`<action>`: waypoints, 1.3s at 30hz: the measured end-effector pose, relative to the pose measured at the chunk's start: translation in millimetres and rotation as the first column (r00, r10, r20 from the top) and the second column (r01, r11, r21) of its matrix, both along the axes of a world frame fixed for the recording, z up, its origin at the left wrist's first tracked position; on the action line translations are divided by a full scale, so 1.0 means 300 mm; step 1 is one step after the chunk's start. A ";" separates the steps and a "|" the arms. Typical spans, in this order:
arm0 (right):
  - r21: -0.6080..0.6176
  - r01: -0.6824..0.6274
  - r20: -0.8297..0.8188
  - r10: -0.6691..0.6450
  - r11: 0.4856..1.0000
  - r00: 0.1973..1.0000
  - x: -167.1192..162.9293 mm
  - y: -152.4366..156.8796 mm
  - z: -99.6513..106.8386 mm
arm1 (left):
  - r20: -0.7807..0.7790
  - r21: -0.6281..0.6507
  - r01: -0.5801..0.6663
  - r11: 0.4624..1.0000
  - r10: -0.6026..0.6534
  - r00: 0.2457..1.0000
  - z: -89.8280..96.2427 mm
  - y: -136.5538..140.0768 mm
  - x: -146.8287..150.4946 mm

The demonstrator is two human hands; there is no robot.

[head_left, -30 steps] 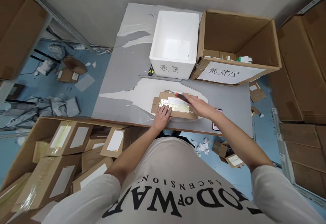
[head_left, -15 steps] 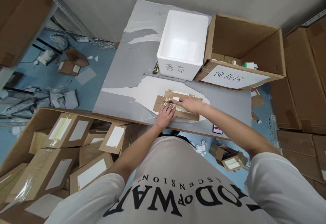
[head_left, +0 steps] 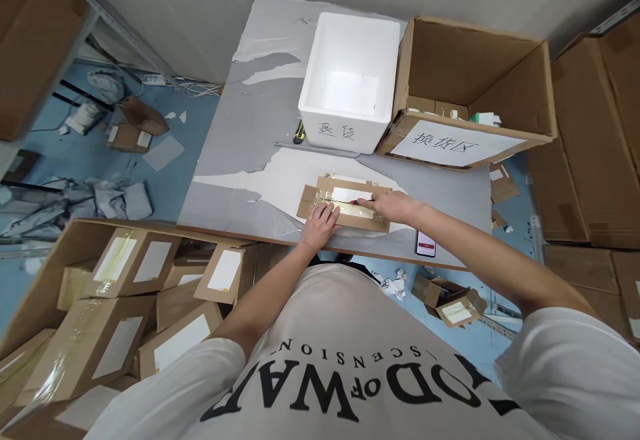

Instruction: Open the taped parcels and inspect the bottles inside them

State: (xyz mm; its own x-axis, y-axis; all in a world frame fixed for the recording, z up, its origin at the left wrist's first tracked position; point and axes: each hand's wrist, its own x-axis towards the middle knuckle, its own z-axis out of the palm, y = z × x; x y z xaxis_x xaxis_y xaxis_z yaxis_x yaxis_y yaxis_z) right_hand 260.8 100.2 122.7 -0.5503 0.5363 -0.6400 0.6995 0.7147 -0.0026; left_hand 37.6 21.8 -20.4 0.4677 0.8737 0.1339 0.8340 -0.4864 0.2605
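Note:
A small flat cardboard box [head_left: 354, 221] with clear tape and a white label lies on the table, its left flap sticking out. My left hand [head_left: 320, 227] rests on the near left part of the box, fingers spread over its top. My right hand [head_left: 400, 207] is closed around a red and black box cutter [head_left: 361, 202]. The cutter's tip points left along the taped middle of the box; the blade itself is too small to make out.
A white foam box [head_left: 345, 133] and a large open carton [head_left: 460, 147] stand at the back. Left of the foam box lies a yellow and black cutter [head_left: 299, 132]. A phone [head_left: 425, 244] lies at the near edge. A big carton [head_left: 75, 227] of parcels stands at left.
My right hand has drawn the box cutter to the right along the tape. My left hand stays on the box. The whole view has shifted slightly.

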 end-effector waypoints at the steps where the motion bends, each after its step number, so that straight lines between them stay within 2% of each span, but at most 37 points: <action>1: -0.004 0.015 0.023 -0.015 1.000 1.000 0.032 -0.006 0.009 | -0.003 -0.006 -0.001 1.000 0.001 1.000 -0.001 0.001 0.000; 6: 0.014 0.085 0.098 -0.086 0.996 0.991 0.204 -0.062 0.041 | 0.008 -0.021 -0.005 1.000 0.006 1.000 0.000 0.002 0.001; 11: 0.035 0.125 0.088 -0.128 0.991 0.988 0.308 -0.113 0.046 | -0.001 -0.044 -0.011 0.999 0.011 1.000 0.012 0.002 0.008; 16: 0.069 0.168 0.121 -0.175 0.983 0.977 0.466 -0.175 0.014 | 0.002 -0.022 -0.035 0.999 0.035 0.999 0.013 0.011 0.000; 20: 0.133 0.324 0.029 -0.331 0.937 0.943 0.592 -0.280 -0.033 | 0.013 0.003 -0.024 1.000 0.024 1.000 0.002 0.019 -0.010; 22: 0.180 0.441 -0.079 -0.434 0.879 0.897 0.604 -0.334 -0.080 | 0.018 0.010 -0.010 1.000 0.010 1.000 0.001 0.018 -0.011; 24: 0.199 0.586 -0.203 -0.552 0.785 0.808 0.577 -0.375 -0.157 | 0.027 0.016 -0.005 1.000 0.005 1.000 0.006 0.014 -0.009; 27: 0.163 0.809 -0.396 -0.714 0.564 0.578 0.491 -0.404 -0.316 | 0.041 0.013 0.001 1.000 -0.001 0.999 0.026 0.006 -0.008; 29: 0.128 0.904 -0.474 -0.775 0.409 0.418 0.424 -0.409 -0.428 | 0.058 0.007 0.006 1.000 -0.007 0.998 0.039 0.000 -0.011; 31: 0.093 0.946 -0.474 -0.822 0.311 0.317 0.362 -0.409 -0.523 | 0.092 0.000 0.014 1.000 -0.014 0.996 0.046 -0.004 -0.017; 34: 0.050 0.968 -0.403 -0.882 0.244 0.244 0.297 -0.405 -0.619 | 0.149 -0.010 0.031 0.999 -0.029 0.988 0.048 -0.009 -0.033; 39: 0.051 0.973 -0.379 -0.897 0.226 0.228 0.259 -0.393 -0.682 | 0.136 -0.016 0.014 1.000 -0.012 0.991 0.047 -0.019 -0.064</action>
